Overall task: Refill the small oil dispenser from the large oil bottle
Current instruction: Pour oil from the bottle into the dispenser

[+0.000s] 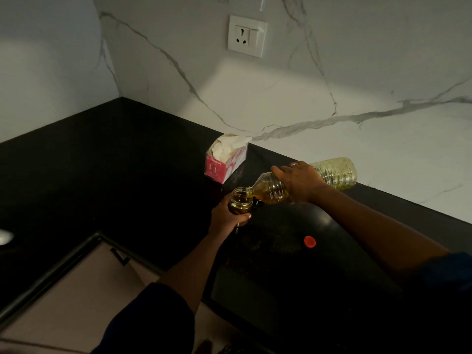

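Head view, nearest first: two dark blue sleeves [153,315] reach out over a pale cabinet front with a black handle [120,256], set below the edge of a black countertop [102,175]. A red bottle cap [309,241] lies loose on the counter, between the forearms and nearer the right one. Beyond it the left hand [231,217] wraps its fingers around the small oil dispenser [240,199], an open glass jar standing upright with amber oil inside. The right hand [297,181] grips the large oil bottle [270,190] around its middle, tipped almost flat, mouth at the dispenser's rim, yellow oil pooled toward the neck. Just behind stands a pink tissue box [226,159], near the dispenser; its print is too blurred to read. Farthest, a white marble backsplash [332,85] carries a white wall socket [247,36]
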